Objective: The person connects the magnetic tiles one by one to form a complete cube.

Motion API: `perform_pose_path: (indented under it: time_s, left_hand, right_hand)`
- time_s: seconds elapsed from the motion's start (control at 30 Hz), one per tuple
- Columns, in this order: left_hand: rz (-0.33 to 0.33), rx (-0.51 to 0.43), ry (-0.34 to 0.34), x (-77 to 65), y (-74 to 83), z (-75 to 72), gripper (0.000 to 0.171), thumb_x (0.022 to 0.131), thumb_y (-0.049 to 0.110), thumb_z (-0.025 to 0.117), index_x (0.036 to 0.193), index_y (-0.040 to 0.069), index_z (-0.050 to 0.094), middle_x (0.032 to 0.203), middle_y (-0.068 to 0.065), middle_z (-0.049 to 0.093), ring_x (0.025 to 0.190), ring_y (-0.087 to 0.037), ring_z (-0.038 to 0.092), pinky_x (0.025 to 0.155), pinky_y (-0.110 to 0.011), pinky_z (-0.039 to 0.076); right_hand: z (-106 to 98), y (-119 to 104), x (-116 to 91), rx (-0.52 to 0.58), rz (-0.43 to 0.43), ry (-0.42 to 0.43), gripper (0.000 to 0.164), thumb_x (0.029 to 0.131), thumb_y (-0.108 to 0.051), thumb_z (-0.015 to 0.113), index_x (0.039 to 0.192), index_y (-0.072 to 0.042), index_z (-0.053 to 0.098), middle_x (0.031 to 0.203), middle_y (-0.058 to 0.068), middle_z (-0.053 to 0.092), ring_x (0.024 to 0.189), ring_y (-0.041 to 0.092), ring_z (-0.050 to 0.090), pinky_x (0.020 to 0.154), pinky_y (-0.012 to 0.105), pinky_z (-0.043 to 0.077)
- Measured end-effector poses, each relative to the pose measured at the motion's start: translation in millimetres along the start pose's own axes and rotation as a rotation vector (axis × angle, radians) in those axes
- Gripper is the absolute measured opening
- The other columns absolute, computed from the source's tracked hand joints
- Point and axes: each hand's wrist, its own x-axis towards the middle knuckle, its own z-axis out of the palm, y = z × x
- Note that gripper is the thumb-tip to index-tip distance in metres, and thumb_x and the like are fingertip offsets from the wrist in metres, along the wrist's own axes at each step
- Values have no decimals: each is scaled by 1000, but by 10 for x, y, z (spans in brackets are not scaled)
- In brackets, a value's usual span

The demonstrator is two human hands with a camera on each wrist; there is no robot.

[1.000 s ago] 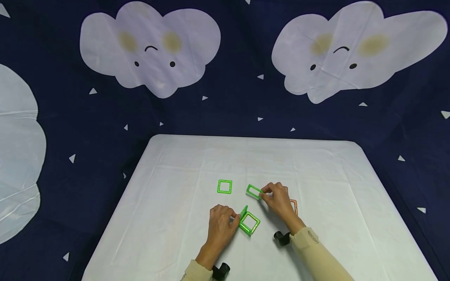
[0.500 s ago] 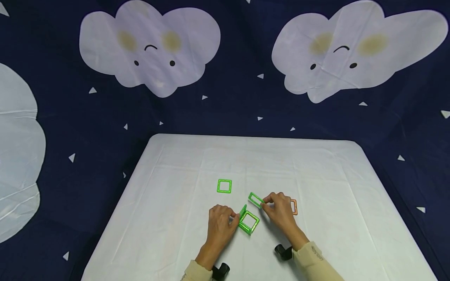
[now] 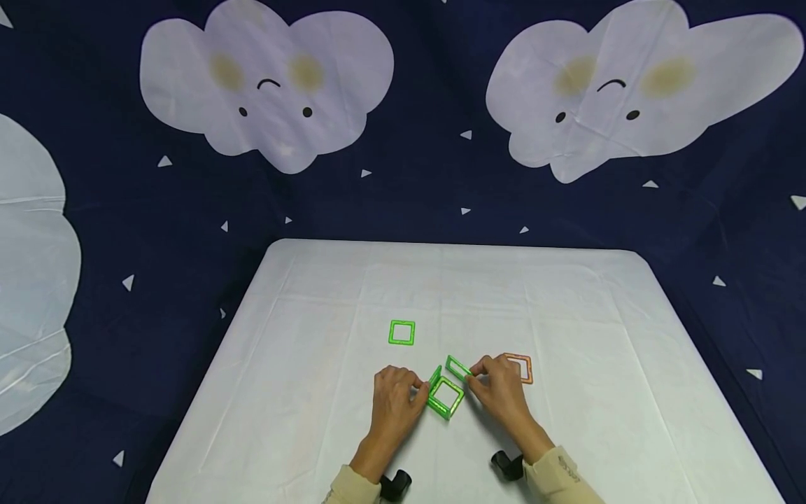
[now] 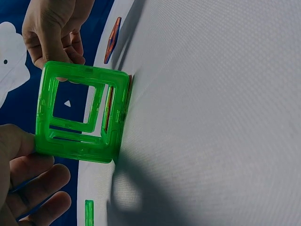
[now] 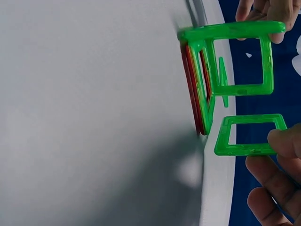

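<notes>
My left hand (image 3: 395,402) pinches one upright green square magnetic tile (image 4: 77,153) by its edge between thumb and fingers. That tile belongs to a small structure: green tiles stand on edge at two adjoining sides of a flat green base tile (image 3: 455,404), with a red layer (image 5: 192,89) under the base. Just right of and beyond it, my right hand (image 3: 504,388) holds a loose green square tile (image 5: 247,150) by one edge, tilted, a small gap away from the structure in the right wrist view.
One green square tile (image 3: 401,342) lies flat farther back on the white table (image 3: 302,350). An orange square tile (image 3: 529,369) lies beside my right hand, partly covered by it. A dark blue cloth with clouds hangs behind the table.
My right hand has come nearer to me, bringing its green tile closer to the structure and uncovering more of the orange tile. My left hand keeps its place at the structure.
</notes>
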Motion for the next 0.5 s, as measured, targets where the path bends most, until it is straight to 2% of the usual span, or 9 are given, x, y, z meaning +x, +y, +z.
perform_pose_path:
  time_s: [0.5]
  left_hand:
    - [9, 3, -5, -9, 12, -1, 16, 71, 23, 77, 62, 18, 65, 61, 6, 62, 72, -13, 56, 79, -36, 43]
  right_hand:
    - [33, -50, -107, -4, -43, 5, 25, 57, -6, 84, 68, -14, 63, 63, 1, 61, 65, 11, 46, 69, 35, 34]
